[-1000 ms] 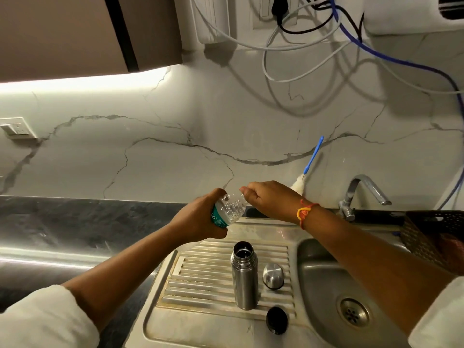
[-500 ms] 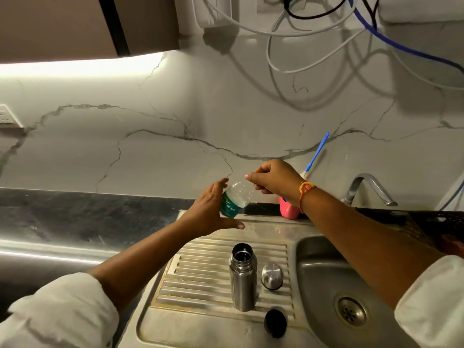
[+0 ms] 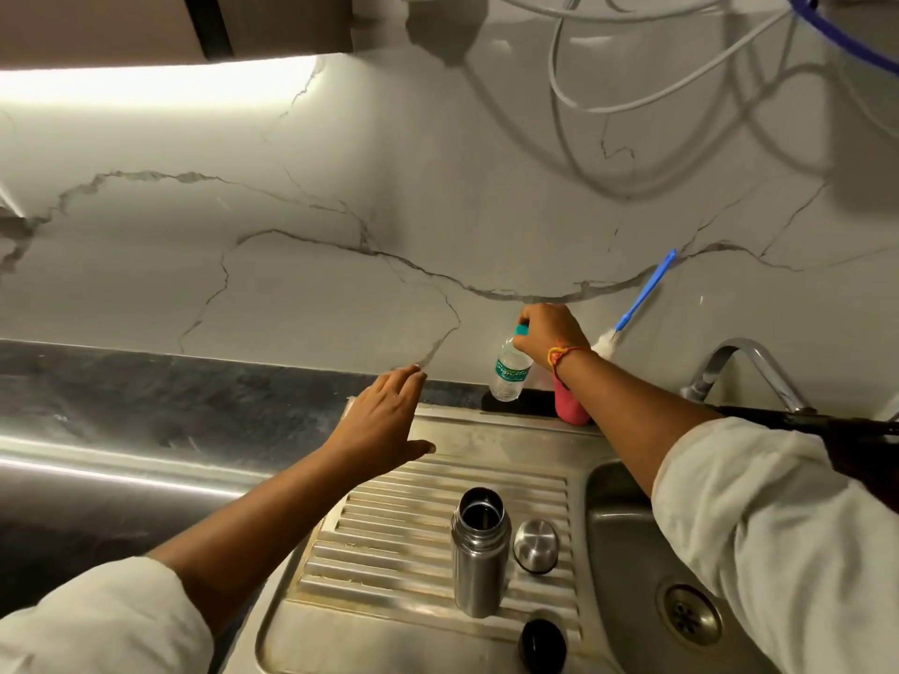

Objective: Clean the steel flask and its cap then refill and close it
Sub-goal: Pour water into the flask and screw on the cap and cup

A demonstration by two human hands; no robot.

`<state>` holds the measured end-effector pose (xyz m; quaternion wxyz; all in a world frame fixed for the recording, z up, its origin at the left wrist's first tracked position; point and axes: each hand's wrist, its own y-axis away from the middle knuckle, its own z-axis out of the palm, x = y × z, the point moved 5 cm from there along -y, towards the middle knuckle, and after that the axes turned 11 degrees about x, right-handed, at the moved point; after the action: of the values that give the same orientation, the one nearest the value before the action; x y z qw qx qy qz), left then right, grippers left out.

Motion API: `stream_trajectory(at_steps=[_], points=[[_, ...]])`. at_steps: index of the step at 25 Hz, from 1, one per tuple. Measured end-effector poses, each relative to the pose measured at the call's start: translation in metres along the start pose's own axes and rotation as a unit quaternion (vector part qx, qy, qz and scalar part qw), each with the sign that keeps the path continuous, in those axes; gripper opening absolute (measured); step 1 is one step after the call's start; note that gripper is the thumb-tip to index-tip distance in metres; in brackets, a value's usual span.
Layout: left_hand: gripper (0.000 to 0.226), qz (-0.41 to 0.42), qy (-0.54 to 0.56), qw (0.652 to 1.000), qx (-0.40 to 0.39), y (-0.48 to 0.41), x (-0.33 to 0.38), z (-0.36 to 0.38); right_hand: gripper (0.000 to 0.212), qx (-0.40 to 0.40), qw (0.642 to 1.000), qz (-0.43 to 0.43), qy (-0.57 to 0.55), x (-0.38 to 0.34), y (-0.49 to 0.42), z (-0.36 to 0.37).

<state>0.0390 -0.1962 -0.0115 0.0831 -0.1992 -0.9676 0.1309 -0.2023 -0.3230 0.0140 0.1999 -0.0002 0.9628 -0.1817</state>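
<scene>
My right hand [image 3: 547, 333] grips the small clear plastic water bottle's [image 3: 508, 372] teal cap at the tabletop's back edge; my left hand [image 3: 384, 420] hovers open, empty. The open cylindrical steel flask [image 3: 479, 552] stands on the sink's ribbed steel drainboard [image 3: 389, 537], round steel cap [image 3: 535, 546] and black stopper [image 3: 542, 644] beside it. Closing looks left; fill level unclear.

Open steel flask [image 3: 479, 552] upright on drainboard, steel cap [image 3: 536, 546] just beside

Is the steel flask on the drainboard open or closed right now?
Open. The steel flask stands upright with its dark mouth uncovered; the steel cap sits beside it on the drainboard.
</scene>
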Motion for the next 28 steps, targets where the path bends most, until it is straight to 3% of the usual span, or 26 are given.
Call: stream_trajectory(at_steps=[13, 28], points=[[0.101, -0.002, 0.012, 1.0, -0.022, -0.017, -0.005, 0.021, 0.022, -0.001, 0.999, 0.0, 0.042, 0.025, -0.026, 0.043], [0.099, -0.008, 0.022, 0.999, -0.033, -0.019, 0.01, 0.013, 0.046, 0.013, 0.999, 0.01, 0.04, 0.042, -0.01, 0.019]])
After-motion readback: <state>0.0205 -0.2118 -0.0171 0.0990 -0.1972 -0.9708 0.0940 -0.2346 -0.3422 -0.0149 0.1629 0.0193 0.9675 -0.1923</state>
